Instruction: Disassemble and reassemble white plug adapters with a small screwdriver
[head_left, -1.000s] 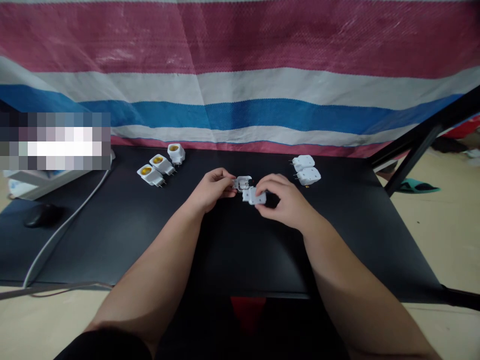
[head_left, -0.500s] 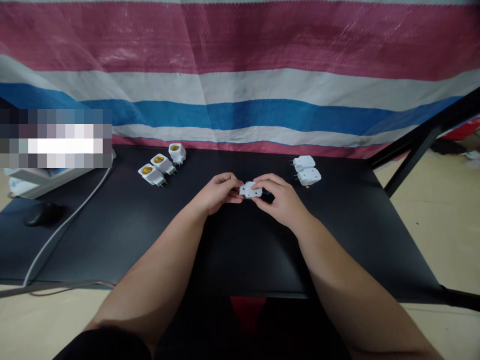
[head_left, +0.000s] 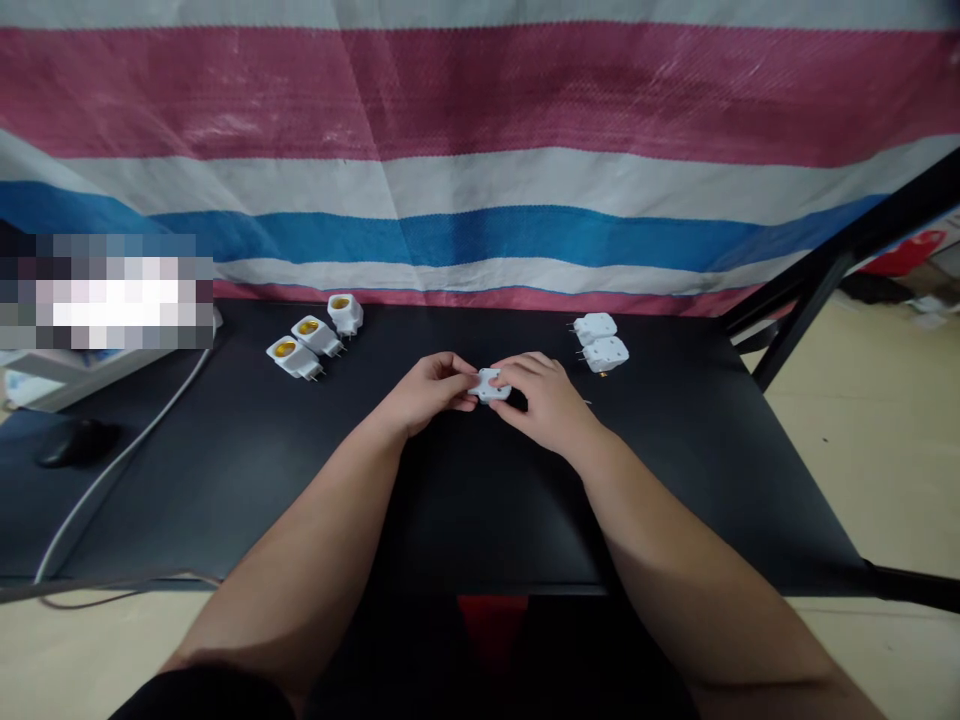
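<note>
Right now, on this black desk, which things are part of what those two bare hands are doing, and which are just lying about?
In use: the left hand and right hand, pinching a small white plastic plug adapter between them.

Lying about: three white plug-in lamp sockets with yellow centres; two white plug bodies with metal prongs; a black computer mouse; a grey cable.

I can read no lettering on the white plug adapter (head_left: pixel 489 385) I hold, nor the blurred patch (head_left: pixel 105 290) at nine o'clock.
</note>
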